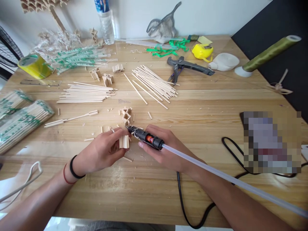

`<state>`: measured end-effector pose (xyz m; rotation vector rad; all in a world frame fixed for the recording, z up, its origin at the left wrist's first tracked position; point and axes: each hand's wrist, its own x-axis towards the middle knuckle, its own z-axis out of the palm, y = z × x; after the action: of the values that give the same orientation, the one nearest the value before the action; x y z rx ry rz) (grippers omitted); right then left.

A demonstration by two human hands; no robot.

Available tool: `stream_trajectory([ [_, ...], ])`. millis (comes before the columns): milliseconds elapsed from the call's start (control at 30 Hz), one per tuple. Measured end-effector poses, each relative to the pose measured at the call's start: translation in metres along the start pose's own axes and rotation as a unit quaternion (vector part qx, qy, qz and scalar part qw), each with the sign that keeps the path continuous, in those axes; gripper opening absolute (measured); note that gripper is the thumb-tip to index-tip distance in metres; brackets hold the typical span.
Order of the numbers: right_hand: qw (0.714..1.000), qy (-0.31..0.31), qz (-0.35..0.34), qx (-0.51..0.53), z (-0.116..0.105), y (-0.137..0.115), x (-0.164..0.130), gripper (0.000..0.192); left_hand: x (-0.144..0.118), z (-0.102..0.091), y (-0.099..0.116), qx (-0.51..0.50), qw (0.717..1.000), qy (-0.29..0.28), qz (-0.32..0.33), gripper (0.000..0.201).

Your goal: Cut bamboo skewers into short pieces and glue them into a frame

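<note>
My right hand point(160, 146) is wrapped round a black glue gun point(145, 137), with a long clear glue stick point(216, 171) running out of its back end. The nozzle points left, close to the fingertips of my left hand point(103, 149). Between the thumb and fingers of that hand is a small block of short wooden sticks point(124, 141), set side by side. Just beyond the nozzle stands a small joined cluster of short sticks point(126, 115). Whether the nozzle touches anything I cannot tell.
Long wooden sticks lie in two piles, left point(86, 93) and centre point(154, 84). A dark cutter-like tool point(190, 66), a tape measure point(202, 51) and tape roll point(35, 65) lie farther back. Packaged sticks point(24, 125) are at left. A black cable point(181, 199) loops at right near a blurred-out device point(269, 141).
</note>
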<state>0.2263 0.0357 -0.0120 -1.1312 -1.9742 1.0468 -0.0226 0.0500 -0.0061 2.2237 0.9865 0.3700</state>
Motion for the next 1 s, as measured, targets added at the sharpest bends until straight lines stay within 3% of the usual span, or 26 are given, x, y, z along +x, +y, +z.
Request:
stream_trajectory([
  [700, 1.0, -0.003, -0.011, 0.0, 0.0019, 0.001, 0.0007, 0.019, 0.0023, -0.0015, 0.0042, 0.015, 1.0, 0.017, 0.001, 0.033],
  [1000, 0.994, 0.106, 0.026, 0.009, 0.0001, -0.0042, 0.0029, 0.028, 0.0019, -0.0025, 0.006, -0.001, 1.0, 0.002, -0.025, 0.025],
])
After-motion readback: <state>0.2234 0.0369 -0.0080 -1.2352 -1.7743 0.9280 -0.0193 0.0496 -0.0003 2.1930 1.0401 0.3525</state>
